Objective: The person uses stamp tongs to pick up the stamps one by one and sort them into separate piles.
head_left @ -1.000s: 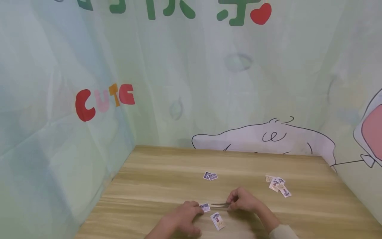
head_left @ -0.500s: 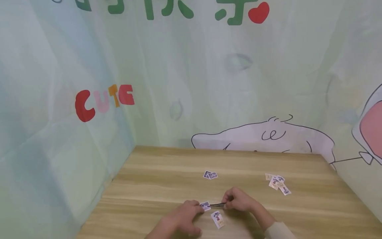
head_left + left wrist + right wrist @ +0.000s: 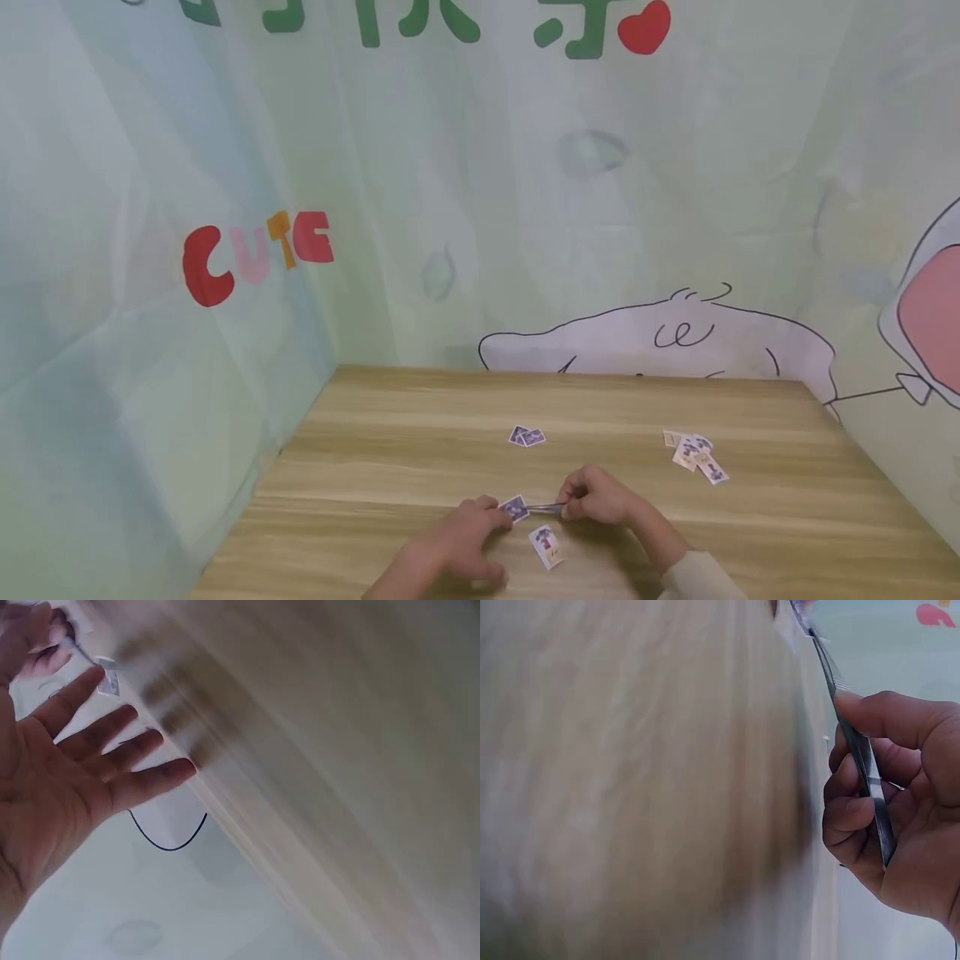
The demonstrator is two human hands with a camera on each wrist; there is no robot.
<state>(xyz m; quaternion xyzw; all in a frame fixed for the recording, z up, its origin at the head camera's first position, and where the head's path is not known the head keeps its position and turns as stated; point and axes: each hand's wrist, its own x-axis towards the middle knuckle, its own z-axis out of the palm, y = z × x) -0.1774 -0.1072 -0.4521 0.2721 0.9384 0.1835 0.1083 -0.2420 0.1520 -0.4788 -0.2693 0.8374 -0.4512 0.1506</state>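
My right hand (image 3: 596, 497) grips a pair of metal tweezers (image 3: 861, 754) between thumb and fingers. In the head view the tweezers' tips point left and meet the right edge of a small purple stamp-like card (image 3: 515, 507). My left hand (image 3: 467, 542) has its fingers spread and fairly straight, and its index fingertip (image 3: 95, 673) is at the card's left edge. Whether that fingertip presses the card is too small to tell. Just nearer to me lies another stamp-like card (image 3: 546, 547) with a red and blue figure, untouched by either hand.
Farther back on the wooden table (image 3: 390, 450) two purple cards (image 3: 532, 437) overlap. Toward the right lies a loose pile of several pale cards (image 3: 697, 454). A printed cloth (image 3: 450, 208) hangs along the table's back and sides.
The tweezers moved left to the purple card, and their spread tips came together at its edge. That card has turned slightly. My left hand stays nearly where it was.
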